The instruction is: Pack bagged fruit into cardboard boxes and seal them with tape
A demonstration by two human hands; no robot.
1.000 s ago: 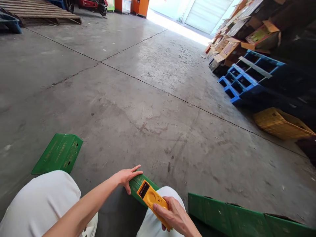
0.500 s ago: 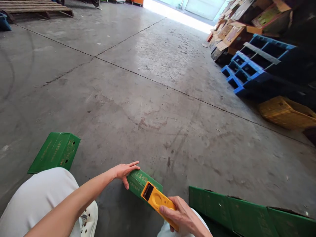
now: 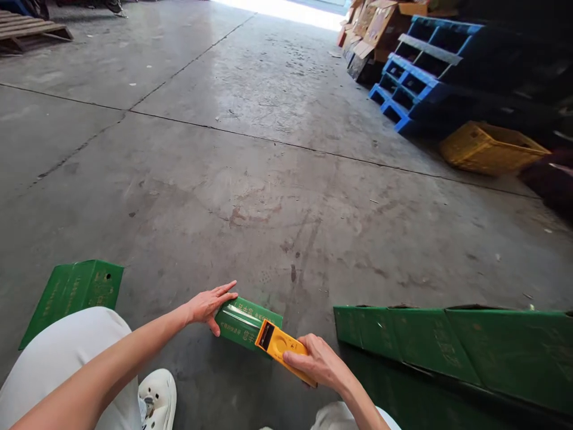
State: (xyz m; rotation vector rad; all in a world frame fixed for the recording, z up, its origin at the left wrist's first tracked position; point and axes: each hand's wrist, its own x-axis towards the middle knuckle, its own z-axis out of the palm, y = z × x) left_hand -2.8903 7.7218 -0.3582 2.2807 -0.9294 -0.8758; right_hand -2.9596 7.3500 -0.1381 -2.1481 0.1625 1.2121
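Observation:
A narrow green cardboard box with pale printed writing is in front of me at the lower middle. My left hand holds its left end, thumb on the near side and fingers stretched over the far corner. Closed around a yellow hand-held tool is my right hand. The tool has a dark window at its front end and a round raised disc, and its front end meets the box's right part. A shiny strip shows along the box's near upper edge; whether it is tape or glare I cannot tell.
Another green carton lies at the left beside my knee. Long green cartons stand close on my right. Farther off are blue pallets, a yellow basket, piled cardboard boxes and a wooden pallet.
The view has turned right and downward. The green box has tilted so that more of its near side shows. Both hands stay on the same things.

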